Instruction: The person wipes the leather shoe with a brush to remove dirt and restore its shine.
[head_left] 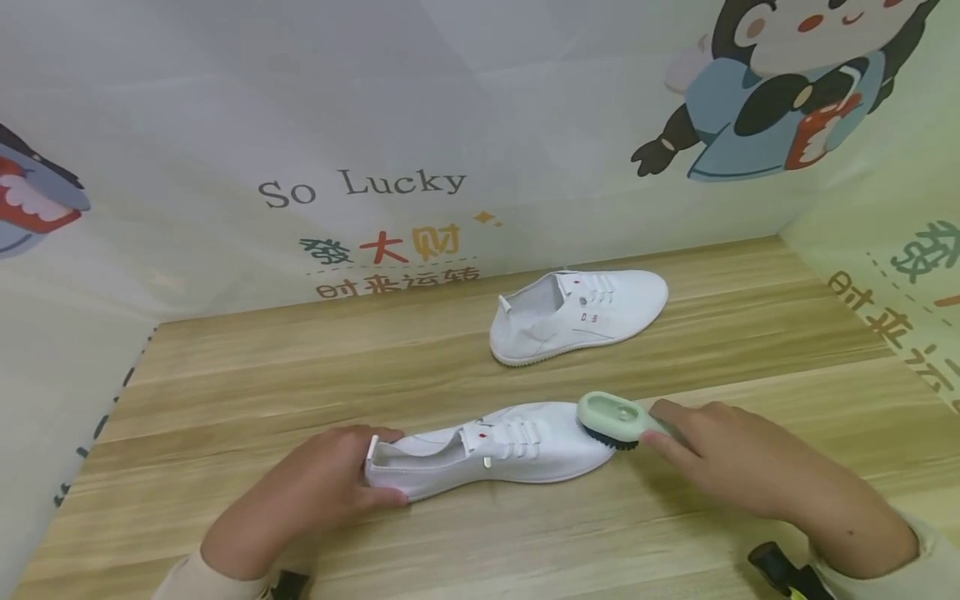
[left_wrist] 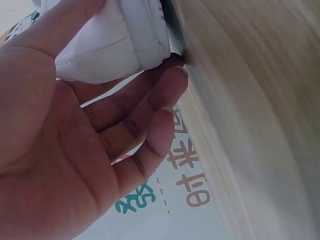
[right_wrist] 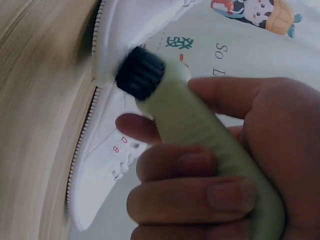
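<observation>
A white lace-up shoe [head_left: 442,471] lies on the wooden table, toe to the right. My left hand [head_left: 333,475] grips its heel, thumb on the near side and fingers on the far side; the left wrist view shows the heel [left_wrist: 107,45] between them. In my right hand [head_left: 738,458] is a pale green shoe brush [head_left: 615,415] with dark bristles, held by its handle. The bristles [right_wrist: 141,73] are at the shoe's toe. Fingers wrap round the brush handle [right_wrist: 200,125] in the right wrist view.
The other white shoe [head_left: 577,317], with small red letters on its side, stands farther back, toe to the right. Behind the wooden table [head_left: 247,375] hangs a pale printed cloth [head_left: 450,100] with cartoon figures and lettering, continuing along both sides.
</observation>
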